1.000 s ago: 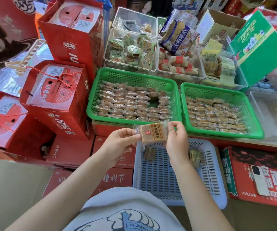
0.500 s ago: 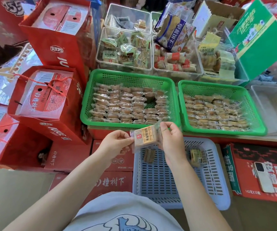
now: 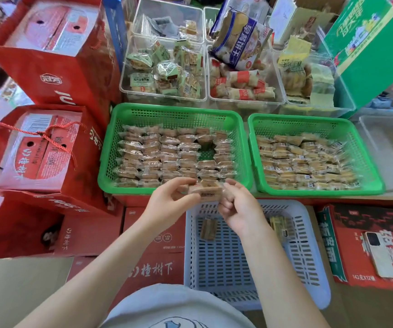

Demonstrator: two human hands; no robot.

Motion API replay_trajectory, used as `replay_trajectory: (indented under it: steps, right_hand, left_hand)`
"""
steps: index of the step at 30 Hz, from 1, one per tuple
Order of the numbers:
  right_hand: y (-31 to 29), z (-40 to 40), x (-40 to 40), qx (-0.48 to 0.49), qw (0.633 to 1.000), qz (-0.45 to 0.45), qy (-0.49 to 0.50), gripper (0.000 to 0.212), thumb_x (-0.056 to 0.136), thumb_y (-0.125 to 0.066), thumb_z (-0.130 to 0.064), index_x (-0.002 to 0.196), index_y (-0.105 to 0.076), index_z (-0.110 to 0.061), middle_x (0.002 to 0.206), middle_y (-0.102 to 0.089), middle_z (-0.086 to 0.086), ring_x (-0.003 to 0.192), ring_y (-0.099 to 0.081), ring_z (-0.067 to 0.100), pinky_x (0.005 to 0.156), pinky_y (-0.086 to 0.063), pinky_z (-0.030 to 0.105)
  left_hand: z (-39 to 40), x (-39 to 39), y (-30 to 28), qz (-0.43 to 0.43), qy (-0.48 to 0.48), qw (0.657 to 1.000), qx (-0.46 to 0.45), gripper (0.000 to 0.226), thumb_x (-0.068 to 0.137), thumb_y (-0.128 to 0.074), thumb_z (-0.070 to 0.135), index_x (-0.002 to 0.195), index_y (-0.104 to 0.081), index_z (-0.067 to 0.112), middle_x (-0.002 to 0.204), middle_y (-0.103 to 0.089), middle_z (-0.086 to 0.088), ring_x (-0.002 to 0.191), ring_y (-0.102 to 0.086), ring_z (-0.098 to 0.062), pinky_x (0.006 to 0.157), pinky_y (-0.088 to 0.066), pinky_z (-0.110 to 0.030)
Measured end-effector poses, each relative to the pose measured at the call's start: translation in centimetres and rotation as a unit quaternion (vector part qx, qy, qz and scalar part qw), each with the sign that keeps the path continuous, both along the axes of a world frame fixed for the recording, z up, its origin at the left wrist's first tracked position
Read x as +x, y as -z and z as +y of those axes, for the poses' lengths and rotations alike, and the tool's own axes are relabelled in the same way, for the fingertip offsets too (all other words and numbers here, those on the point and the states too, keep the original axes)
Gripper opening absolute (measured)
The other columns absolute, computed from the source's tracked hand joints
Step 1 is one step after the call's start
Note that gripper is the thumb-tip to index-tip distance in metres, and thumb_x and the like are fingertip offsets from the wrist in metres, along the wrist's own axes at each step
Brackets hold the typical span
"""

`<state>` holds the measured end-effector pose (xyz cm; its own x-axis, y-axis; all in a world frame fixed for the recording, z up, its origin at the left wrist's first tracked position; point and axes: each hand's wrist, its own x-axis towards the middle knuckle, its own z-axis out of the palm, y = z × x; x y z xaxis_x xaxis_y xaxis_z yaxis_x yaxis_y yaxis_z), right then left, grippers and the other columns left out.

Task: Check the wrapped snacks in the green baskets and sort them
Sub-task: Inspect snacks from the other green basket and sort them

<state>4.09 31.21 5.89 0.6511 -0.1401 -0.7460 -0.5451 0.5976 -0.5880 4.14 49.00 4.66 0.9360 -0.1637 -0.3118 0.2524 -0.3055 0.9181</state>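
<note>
Two green baskets hold rows of clear-wrapped brown snacks: the left basket (image 3: 171,116) with a small gap in its rows, and the right basket (image 3: 309,121). Between both hands I hold one wrapped snack (image 3: 208,189) just over the left basket's front rim. My left hand (image 3: 169,201) pinches its left end and my right hand (image 3: 238,204) pinches its right end. Below them a pale blue-white basket (image 3: 226,268) holds one brown snack (image 3: 207,229) and a yellowish one (image 3: 279,224).
Clear bins of other packaged snacks (image 3: 164,74) stand behind the green baskets, with a green carton (image 3: 370,50) at the back right. Red gift boxes (image 3: 41,147) crowd the left. A phone (image 3: 379,253) lies on a red carton at the right.
The snack has been turned from label facing me to edge-on and flatter between my hands. Both hands stay at the left basket's front rim.
</note>
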Motion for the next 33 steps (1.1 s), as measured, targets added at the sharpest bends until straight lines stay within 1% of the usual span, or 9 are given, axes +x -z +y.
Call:
replay_trajectory:
  steps: [3, 6, 8, 10, 14, 22, 26, 29, 33]
  right_hand:
    - [0.2, -0.5, 0.4, -0.078, 0.993, -0.023, -0.082, 0.012, 0.103, -0.051, -0.016, 0.104, -0.062, -0.012, 0.053, -0.043, -0.004, 0.044, -0.039, 0.01, 0.042, -0.03, 0.021]
    - [0.4, -1.2, 0.8, -0.242, 0.942, -0.079, -0.217, 0.061, 0.086, -0.053, -0.072, 0.117, -0.069, -0.022, 0.094, -0.068, -0.011, 0.087, -0.061, 0.009, 0.076, -0.048, 0.029]
    - [0.7, -1.4, 0.9, -0.266, 0.909, -0.12, -0.297, 0.084, 0.064, -0.058, -0.089, 0.127, -0.063, -0.033, 0.127, -0.062, -0.017, 0.118, -0.057, 0.006, 0.099, -0.047, 0.034]
    - [1.0, -1.4, 1.1, -0.245, 0.914, -0.125, -0.298, 0.068, 0.067, -0.074, -0.072, 0.123, -0.064, -0.035, 0.127, -0.064, -0.016, 0.12, -0.06, 0.012, 0.101, -0.049, 0.037]
    - [1.3, -1.6, 1.7, -0.118, 0.965, -0.124, -0.2, 0.043, 0.077, -0.075, -0.037, 0.11, -0.068, -0.011, 0.099, -0.076, 0.006, 0.087, -0.071, 0.019, 0.069, -0.055, 0.029]
    - [2.4, -1.8, 3.6, -0.014, 0.987, -0.082, -0.138, 0.034, 0.08, -0.072, -0.027, 0.109, -0.067, -0.009, 0.094, -0.075, 0.008, 0.068, -0.067, 0.016, 0.059, -0.053, 0.024]
    - [3.9, -3.2, 5.2, -0.13, 0.98, -0.072, -0.129, 0.022, 0.09, -0.072, -0.018, 0.11, -0.066, -0.016, 0.104, -0.073, 0.001, 0.087, -0.069, 0.014, 0.071, -0.053, 0.029]
    - [4.9, -4.5, 7.0, -0.249, 0.958, -0.066, -0.126, 0.026, 0.087, -0.077, -0.02, 0.111, -0.065, -0.019, 0.114, -0.071, -0.001, 0.106, -0.066, 0.018, 0.094, -0.053, 0.038]
    - [4.8, -4.6, 10.3, -0.386, 0.908, -0.096, -0.131, 0.029, 0.088, -0.076, -0.021, 0.109, -0.055, -0.023, 0.107, -0.065, -0.009, 0.099, -0.062, 0.005, 0.079, -0.046, 0.019]
  left_hand:
    - [-0.3, 0.6, 0.1, 0.07, -0.049, 0.996, -0.017, 0.016, 0.1, -0.061, 0.026, 0.107, -0.073, 0.019, 0.08, -0.074, -0.002, 0.057, -0.064, -0.002, 0.052, -0.046, -0.013]
    - [-0.5, 1.3, 0.0, 0.171, -0.084, 0.979, -0.076, 0.036, 0.103, -0.053, 0.037, 0.102, -0.073, 0.007, 0.073, -0.073, -0.01, 0.054, -0.062, -0.013, 0.05, -0.05, -0.019]
    - [-0.6, 1.8, -0.1, 0.193, -0.076, 0.976, -0.069, 0.047, 0.102, -0.05, 0.048, 0.098, -0.073, 0.007, 0.069, -0.073, -0.006, 0.054, -0.06, -0.014, 0.054, -0.051, -0.022]
    - [-0.9, 2.3, 0.1, 0.196, -0.052, 0.978, -0.048, 0.055, 0.097, -0.05, 0.06, 0.097, -0.073, 0.009, 0.069, -0.072, -0.005, 0.057, -0.059, -0.015, 0.062, -0.051, -0.026]
    - [-0.8, 2.6, 0.9, 0.218, -0.051, 0.959, -0.172, 0.056, 0.087, -0.058, 0.058, 0.103, -0.069, 0.006, 0.069, -0.058, -0.004, 0.056, -0.051, -0.013, 0.059, -0.043, -0.025]
    - [-1.2, 4.5, 2.4, 0.225, -0.094, 0.937, -0.251, 0.016, 0.097, -0.063, 0.018, 0.106, -0.07, 0.007, 0.074, -0.065, -0.007, 0.059, -0.058, -0.013, 0.058, -0.052, -0.023]
    - [-1.1, 6.5, 5.1, 0.072, -0.05, 0.995, 0.054, 0.03, 0.101, -0.057, 0.014, 0.129, -0.065, 0.02, 0.11, -0.071, -0.001, 0.094, -0.067, -0.015, 0.083, -0.056, -0.032]
    - [-1.6, 8.0, 7.6, -0.088, 0.048, 0.96, 0.261, 0.046, 0.102, -0.054, 0.02, 0.147, -0.049, 0.017, 0.147, -0.051, -0.003, 0.137, -0.046, -0.02, 0.114, -0.038, -0.037]
    - [-3.5, 11.1, 9.5, -0.128, 0.187, 0.893, 0.39, 0.063, 0.106, -0.04, 0.041, 0.161, -0.018, 0.022, 0.17, -0.01, -0.002, 0.157, -0.003, -0.021, 0.126, -0.004, -0.041]
